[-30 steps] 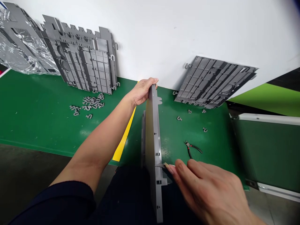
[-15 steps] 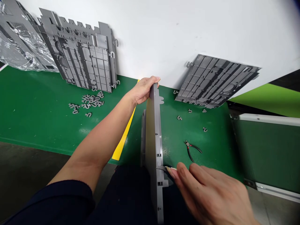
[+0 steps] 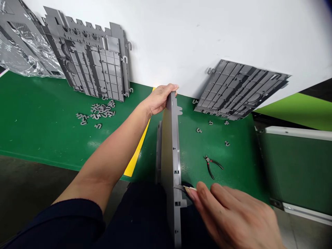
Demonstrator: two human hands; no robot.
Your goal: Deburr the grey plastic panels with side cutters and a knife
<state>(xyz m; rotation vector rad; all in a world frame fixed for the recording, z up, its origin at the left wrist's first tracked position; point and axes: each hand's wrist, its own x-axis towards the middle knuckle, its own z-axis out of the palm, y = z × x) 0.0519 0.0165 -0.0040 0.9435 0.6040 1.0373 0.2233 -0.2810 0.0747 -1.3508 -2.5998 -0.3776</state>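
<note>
My left hand (image 3: pixel 161 99) grips the far end of a grey plastic panel (image 3: pixel 175 138), which stands on edge in front of me with its narrow side facing up. In my right hand (image 3: pixel 238 214) is a utility knife (image 3: pixel 180 187), closed in the fingers. Its blade lies across the panel's narrow edge, between two small dark slots; the handle is mostly hidden by the hand. Diagonal cutters (image 3: pixel 213 166) with black and red handles lie on the green table to the right of the panel.
Grey panels (image 3: pixel 95 69) lean against the white wall at left, beside plastic-wrapped ones (image 3: pixel 33 52). Another panel (image 3: pixel 241 90) leans at right. Small grey hook-shaped pieces (image 3: pixel 102 110) lie piled on the green table (image 3: pixel 38 117). Yellow tape (image 3: pixel 136 159) marks it. A framed green surface (image 3: pixel 298 166) stands right.
Almost nothing differs. The knife blade and my right hand have shifted very slightly, and the blade stays on the panel's edge. My left hand keeps its grip.
</note>
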